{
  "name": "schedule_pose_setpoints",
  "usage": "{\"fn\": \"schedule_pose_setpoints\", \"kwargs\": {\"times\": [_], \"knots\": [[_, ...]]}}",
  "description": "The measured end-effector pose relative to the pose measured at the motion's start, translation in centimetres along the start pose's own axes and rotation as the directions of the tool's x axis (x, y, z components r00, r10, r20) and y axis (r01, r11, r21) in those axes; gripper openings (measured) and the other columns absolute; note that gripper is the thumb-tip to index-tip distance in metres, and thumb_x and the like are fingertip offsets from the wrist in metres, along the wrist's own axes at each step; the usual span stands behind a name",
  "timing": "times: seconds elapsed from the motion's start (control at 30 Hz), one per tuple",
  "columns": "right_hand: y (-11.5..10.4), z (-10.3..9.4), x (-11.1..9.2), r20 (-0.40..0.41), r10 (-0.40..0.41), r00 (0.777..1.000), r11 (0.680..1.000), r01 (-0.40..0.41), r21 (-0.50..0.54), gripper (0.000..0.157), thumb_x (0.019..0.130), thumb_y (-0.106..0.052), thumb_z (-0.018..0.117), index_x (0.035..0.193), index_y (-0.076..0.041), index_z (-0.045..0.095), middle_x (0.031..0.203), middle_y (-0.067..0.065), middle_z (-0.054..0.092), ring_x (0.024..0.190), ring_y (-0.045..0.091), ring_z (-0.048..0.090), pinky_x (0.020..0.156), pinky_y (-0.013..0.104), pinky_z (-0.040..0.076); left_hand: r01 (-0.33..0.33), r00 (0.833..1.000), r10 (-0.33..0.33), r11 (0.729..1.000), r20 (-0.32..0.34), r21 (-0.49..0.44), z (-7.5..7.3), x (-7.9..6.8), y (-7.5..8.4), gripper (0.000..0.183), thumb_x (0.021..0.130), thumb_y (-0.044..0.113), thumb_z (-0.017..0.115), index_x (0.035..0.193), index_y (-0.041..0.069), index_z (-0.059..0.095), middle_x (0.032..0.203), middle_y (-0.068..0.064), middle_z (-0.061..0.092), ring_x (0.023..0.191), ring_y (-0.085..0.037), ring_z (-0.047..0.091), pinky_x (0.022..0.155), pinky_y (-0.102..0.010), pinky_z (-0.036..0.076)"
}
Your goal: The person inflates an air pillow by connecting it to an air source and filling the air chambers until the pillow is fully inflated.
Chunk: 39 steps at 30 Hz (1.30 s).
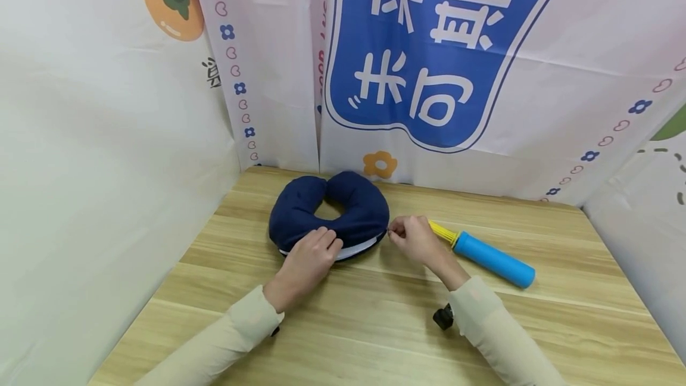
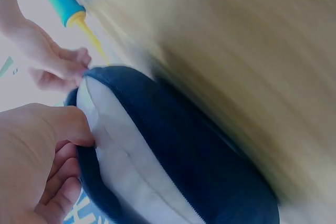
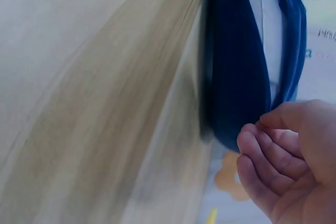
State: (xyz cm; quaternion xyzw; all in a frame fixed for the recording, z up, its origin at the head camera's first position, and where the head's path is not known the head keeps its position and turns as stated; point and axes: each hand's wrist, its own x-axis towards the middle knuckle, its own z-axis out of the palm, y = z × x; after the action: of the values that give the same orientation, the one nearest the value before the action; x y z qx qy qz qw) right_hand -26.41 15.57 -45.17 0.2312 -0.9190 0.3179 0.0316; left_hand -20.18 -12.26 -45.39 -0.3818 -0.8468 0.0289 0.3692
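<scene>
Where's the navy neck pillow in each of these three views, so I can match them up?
Head: the navy neck pillow sits slightly below and left of centre.
Left wrist: the pillow fills the lower middle, running off the bottom edge.
Right wrist: the pillow stands upper right, cut by the top edge.
Shared landmark: the white strip along its opening.

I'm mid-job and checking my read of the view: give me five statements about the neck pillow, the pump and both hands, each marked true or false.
1. The left hand grips the edge of the navy neck pillow. True.
2. The pillow's cover is closed all along. False: it gapes open, showing white material.
3. The right hand holds the pump. False: the right hand pinches at one end of the cover's opening.
4. The blue and yellow pump lies on the table, right of the pillow. True.
5. The pillow's U-gap faces the person. False: it faces the printed backdrop.
</scene>
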Motion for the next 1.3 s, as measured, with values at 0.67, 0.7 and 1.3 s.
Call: {"fn": "schedule_pose_setpoints", "kwargs": {"times": [0.67, 0.7, 1.3], "knots": [[-2.7, 1.1, -1.6, 0.106, -0.321, 0.941, 0.915, 0.337, -0.220, 0.013, 0.097, -0.005, 0.074, 0.085, -0.009, 0.072, 0.077, -0.001, 0.068, 0.065, 0.002, 0.052, 0.060, 0.017, 0.047, -0.157, 0.987, 0.157, 0.987, 0.008, -0.019, -0.2, -1.6, -6.7, 0.009, 0.089, -0.002, 0.074, 0.085, 0.003, 0.068, 0.084, -0.006, 0.066, 0.074, -0.020, 0.056, 0.067, -0.030, 0.054], [-2.6, 1.3, -1.6, 0.104, -0.321, 0.941, 0.920, 0.336, -0.204, 0.011, 0.096, -0.004, 0.074, 0.086, -0.008, 0.074, 0.079, 0.000, 0.069, 0.065, 0.003, 0.054, 0.060, 0.017, 0.048, -0.157, 0.987, 0.158, 0.987, 0.018, -0.016, -0.1, -1.7, -6.8, 0.008, 0.090, -0.002, 0.074, 0.086, 0.003, 0.069, 0.085, -0.006, 0.066, 0.074, -0.020, 0.057, 0.068, -0.030, 0.054], [-4.4, 2.5, -3.1, 0.016, -0.232, 0.973, 0.973, 0.231, 0.029, 0.007, 0.095, -0.004, 0.074, 0.089, -0.005, 0.079, 0.078, 0.000, 0.075, 0.065, -0.001, 0.061, 0.061, 0.017, 0.053, 0.334, 0.939, -0.235, 0.804, 0.252, -0.493, -2.8, -0.3, 2.2, 0.008, 0.088, 0.008, 0.081, 0.085, 0.011, 0.075, 0.082, 0.002, 0.069, 0.075, -0.010, 0.064, 0.068, -0.021, 0.055]]}}
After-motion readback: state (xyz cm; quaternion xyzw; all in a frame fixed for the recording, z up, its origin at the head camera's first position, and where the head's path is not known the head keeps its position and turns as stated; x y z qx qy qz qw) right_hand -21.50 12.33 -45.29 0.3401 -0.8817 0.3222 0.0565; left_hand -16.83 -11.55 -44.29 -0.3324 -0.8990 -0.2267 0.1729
